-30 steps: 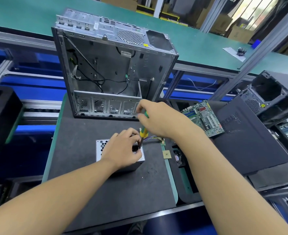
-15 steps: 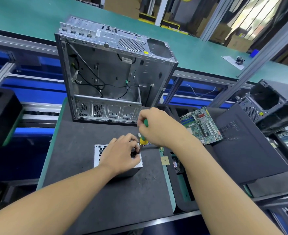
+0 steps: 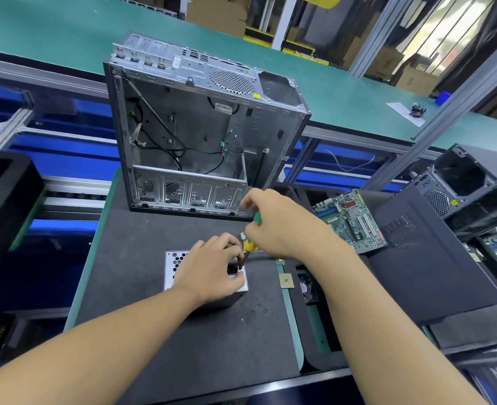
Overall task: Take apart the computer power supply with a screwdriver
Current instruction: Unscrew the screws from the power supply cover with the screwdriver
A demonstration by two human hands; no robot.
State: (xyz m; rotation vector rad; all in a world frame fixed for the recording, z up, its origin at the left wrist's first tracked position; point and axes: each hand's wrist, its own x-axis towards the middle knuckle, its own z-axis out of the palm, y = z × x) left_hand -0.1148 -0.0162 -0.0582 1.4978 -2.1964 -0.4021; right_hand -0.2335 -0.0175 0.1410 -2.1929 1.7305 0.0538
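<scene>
Head view, looking down on a black mat (image 3: 153,331). The power supply (image 3: 174,267), a silver box with a honeycomb grille, lay flat on the mat, just in front of an open computer case (image 3: 200,135) that stood upright. Both forearms reached forward from the lower edge of the frame.

The left hand (image 3: 212,270) lay palm-down over the top of the power supply and hid most of it. Its fingers were curled and pressed together, with the fingertips gathered at the lower shaft of the screwdriver (image 3: 258,219), near the black socket. The thumb was hidden, so a full pinch could not be confirmed.

The right hand (image 3: 279,226) was raised above and to the right, its wrist bent downward. Its fingers were wrapped around the green-and-yellow handle, and the tool was tilted toward the far right corner of the box.

A motherboard (image 3: 351,220) lay flat to the right, beside a black side panel (image 3: 434,258).
</scene>
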